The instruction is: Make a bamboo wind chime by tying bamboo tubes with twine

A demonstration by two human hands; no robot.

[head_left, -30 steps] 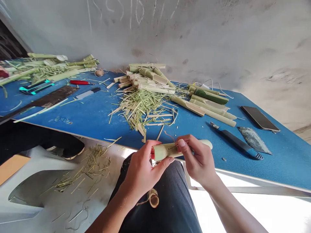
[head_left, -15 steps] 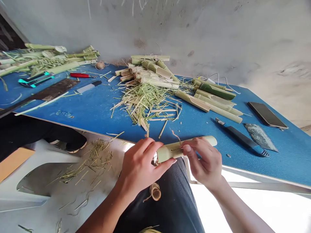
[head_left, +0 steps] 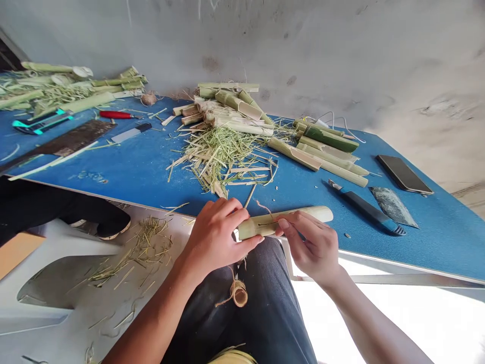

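My left hand (head_left: 215, 237) grips the left end of a pale green bamboo tube (head_left: 314, 214), thumb along the near side and fingers over the far side. The tube lies across my lap at the table's near edge. A thin dark line, a slit or a fine strand, shows on its upper face. My right hand (head_left: 310, 242) is pinched against the tube's middle, where a reddish-brown twine end (head_left: 263, 206) sticks up by the fingertips. What lies between the fingertips is mostly hidden. A small roll of twine (head_left: 238, 293) rests on my lap, with a strand trailing from it.
The blue table (head_left: 147, 172) bears a heap of bamboo shavings (head_left: 223, 151), split bamboo pieces (head_left: 333, 156), a utility knife (head_left: 366, 207), a flat blade (head_left: 393, 206) and a phone (head_left: 403, 173). Leftward lie a cleaver (head_left: 81, 137), a red-handled tool (head_left: 115, 115) and a small knife (head_left: 131, 132).
The view has shifted slightly, so the table's things sit further left. My hands keep their hold on the bamboo tube, and the twine end now leans lower to the left.
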